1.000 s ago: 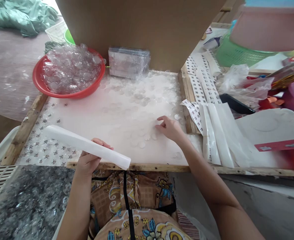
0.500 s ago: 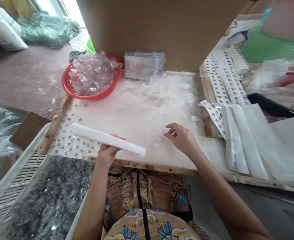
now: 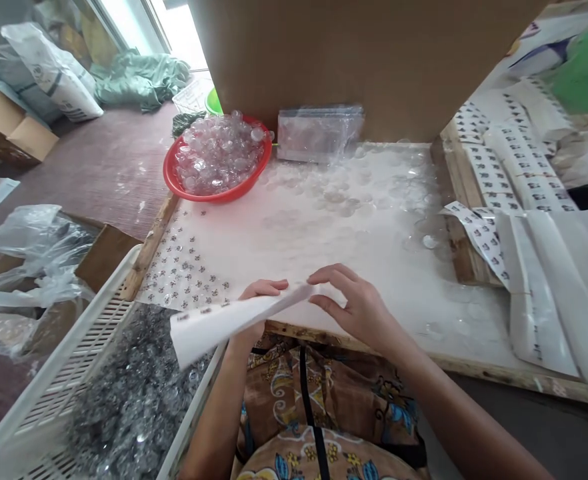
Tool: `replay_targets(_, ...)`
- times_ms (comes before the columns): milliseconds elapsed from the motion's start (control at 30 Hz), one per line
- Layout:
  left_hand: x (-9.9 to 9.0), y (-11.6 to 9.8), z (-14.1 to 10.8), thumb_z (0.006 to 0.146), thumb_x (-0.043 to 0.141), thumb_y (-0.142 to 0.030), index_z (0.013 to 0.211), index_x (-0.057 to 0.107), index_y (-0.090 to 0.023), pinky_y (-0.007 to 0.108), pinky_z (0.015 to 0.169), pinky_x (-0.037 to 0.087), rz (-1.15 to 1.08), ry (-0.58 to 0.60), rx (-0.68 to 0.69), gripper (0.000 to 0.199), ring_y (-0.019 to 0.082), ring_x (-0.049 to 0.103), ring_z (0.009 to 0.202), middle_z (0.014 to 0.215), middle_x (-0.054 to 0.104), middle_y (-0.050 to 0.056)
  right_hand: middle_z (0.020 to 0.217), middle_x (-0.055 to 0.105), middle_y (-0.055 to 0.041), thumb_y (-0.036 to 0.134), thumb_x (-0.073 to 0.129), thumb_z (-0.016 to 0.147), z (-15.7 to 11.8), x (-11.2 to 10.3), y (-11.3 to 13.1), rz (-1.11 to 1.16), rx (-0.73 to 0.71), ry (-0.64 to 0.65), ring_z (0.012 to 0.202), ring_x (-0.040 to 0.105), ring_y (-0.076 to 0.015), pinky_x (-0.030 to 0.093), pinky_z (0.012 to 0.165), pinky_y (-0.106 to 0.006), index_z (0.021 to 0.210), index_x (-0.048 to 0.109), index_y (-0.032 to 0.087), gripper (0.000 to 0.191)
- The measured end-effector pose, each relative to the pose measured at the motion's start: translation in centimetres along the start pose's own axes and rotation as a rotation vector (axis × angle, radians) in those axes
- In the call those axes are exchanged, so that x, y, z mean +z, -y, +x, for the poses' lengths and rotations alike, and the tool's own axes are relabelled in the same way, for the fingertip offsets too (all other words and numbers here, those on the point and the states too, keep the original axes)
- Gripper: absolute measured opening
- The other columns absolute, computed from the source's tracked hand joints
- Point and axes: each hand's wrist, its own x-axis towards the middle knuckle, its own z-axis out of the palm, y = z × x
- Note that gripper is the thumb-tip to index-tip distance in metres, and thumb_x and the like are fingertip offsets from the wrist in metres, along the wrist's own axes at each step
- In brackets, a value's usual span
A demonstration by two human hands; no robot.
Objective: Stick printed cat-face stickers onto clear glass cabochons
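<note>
My left hand point(image 3: 257, 307) is closed around a white sticker sheet point(image 3: 214, 330), curled lengthwise, with a few small dark prints along its upper edge. The sheet slants over the front edge of the table, its wide end to the left. At its narrow right end is my right hand point(image 3: 357, 303), index finger and thumb on either side of the tip. Part of the left hand's grip is hidden behind the sheet. Beyond both hands, clear round discs point(image 3: 337, 197) lie scattered on the white tabletop point(image 3: 294, 247).
A red basin point(image 3: 219, 195) heaped with clear discs stands back left, beside a plastic-wrapped pack point(image 3: 319, 133). A big cardboard box point(image 3: 354, 60) rises behind. Printed strips point(image 3: 524, 160) and white sheets point(image 3: 544, 320) lie right. Lower left, a white crate point(image 3: 89, 353) holds clear pieces.
My right hand has come left to the end of the sticker sheet. The sheet has turned and partly unrolled, showing prints. The view has shifted left.
</note>
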Motion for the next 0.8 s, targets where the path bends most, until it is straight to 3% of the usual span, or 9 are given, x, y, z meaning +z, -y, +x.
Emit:
replay_targets(67,0.2,-1.0,0.0,0.088,0.057,-0.049,0.096,0.07,-0.023,0.049,0.101,0.044,0.112,-0.049,0.062,0.031,0.031,0.061,0.114,0.111,0.07,0.011,0.101,0.066,-0.0082,0.032,0.056,0.091,-0.4,-0.4,-0.6,-0.01,0.086,-0.057,0.095,0.062,-0.0218,0.053,0.079,-0.035,0.102,0.061,0.023,0.015)
replay_targets(167,0.6,-2.6,0.4,0.085,0.061,-0.05,0.099,0.072,-0.024,0.052,0.105,0.041,0.286,-0.019,0.083,0.031,0.033,0.057,0.121,0.116,0.068,0.012,0.097,0.068,-0.0074,0.036,0.057,0.09,-1.1,-0.3,-1.1,0.036,0.198,-0.069,0.088,0.064,-0.0209,0.054,0.076,-0.034,0.098,0.063,0.023,0.016)
replay_targets(300,1.6,-3.4,0.8,0.086,0.062,-0.043,0.092,0.073,-0.026,0.053,0.105,0.043,0.429,-0.19,0.163,0.021,0.032,0.058,0.12,0.112,0.07,0.009,0.093,0.07,-0.0059,0.036,0.058,0.089,-1.8,0.8,-0.9,0.165,0.241,-0.012,0.085,0.066,-0.0192,0.055,0.076,-0.034,0.096,0.064,0.022,0.016)
replay_targets(433,2.4,-3.6,0.8,0.088,0.061,-0.037,0.093,0.072,-0.026,0.052,0.106,0.043,0.477,-0.208,0.191,0.017,0.031,0.058,0.12,0.112,0.07,0.008,0.093,0.07,-0.0043,0.034,0.059,0.089,-2.0,1.6,0.1,0.253,0.257,0.045,0.085,0.066,-0.0176,0.054,0.075,-0.031,0.095,0.064,0.023,0.014)
replay_targets(700,1.3,-2.4,0.7,0.085,0.064,-0.04,0.096,0.071,-0.024,0.051,0.11,0.036,0.349,-0.146,0.106,0.021,0.032,0.053,0.124,0.116,0.067,0.01,0.08,0.068,-0.0015,0.03,0.061,0.088,-1.5,0.6,1.4,0.39,0.231,-0.065,0.073,0.063,-0.0138,0.05,0.069,-0.025,0.088,0.066,0.021,0.01)
replay_targets(800,1.9,-2.4,1.2,0.08,0.07,-0.04,0.091,0.068,-0.027,0.046,0.104,0.042,0.073,-0.264,0.015,0.017,0.029,0.055,0.12,0.11,0.068,0.004,0.075,0.068,-0.0014,0.034,0.063,0.086,-1.0,-0.6,3.0,0.467,0.195,-0.119,0.071,0.063,-0.0137,0.049,0.068,-0.024,0.082,0.066,0.02,0.015)
